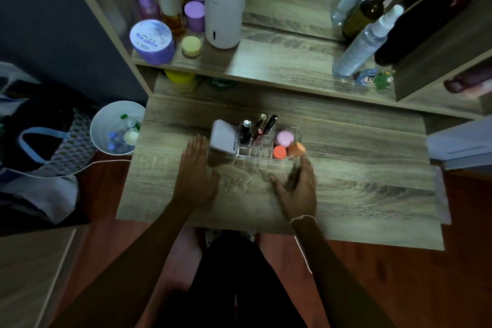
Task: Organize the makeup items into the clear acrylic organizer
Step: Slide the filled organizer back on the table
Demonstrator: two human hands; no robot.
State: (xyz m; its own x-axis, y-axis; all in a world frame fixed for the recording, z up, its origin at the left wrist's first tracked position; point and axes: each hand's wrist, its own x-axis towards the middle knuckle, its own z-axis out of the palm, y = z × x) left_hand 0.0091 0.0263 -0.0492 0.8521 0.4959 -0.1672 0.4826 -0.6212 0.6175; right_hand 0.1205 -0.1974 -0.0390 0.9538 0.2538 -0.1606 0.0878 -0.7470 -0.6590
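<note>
Although most of the makeup already sits inside the clear acrylic organizer (266, 145), one piece looks to be still out of it. Just beyond the fingertips of the right hand (298, 189), the organizer stands on the counter (359, 189) with several tall tubes upright in its rear slots: a dark one with a silver cap (246, 129), a reddish lip product (259, 128) and a black tube (270, 124). To the near right of these, closest to that hand, lie a pink sponge (285, 138), a coral sponge (279, 152) and an orange sponge (296, 149). A white box (223, 137) leans at the organizer's left end, just past the fingers of the left hand (195, 176); whether it rests in a compartment or only against the wall I cannot tell.

The right hand is closed around a thin dark item (294, 176), blurred, possibly a brush or pencil, its far end pointing toward the organizer's near right corner. The left hand lies flat and spread on the counter, holding nothing, beside the organizer's near left corner.

Judging by this, the task is close to finished: no other loose makeup shows on the counter around either hand, and several front compartments look empty. What seems left is dropping the held item into a free slot.
</note>
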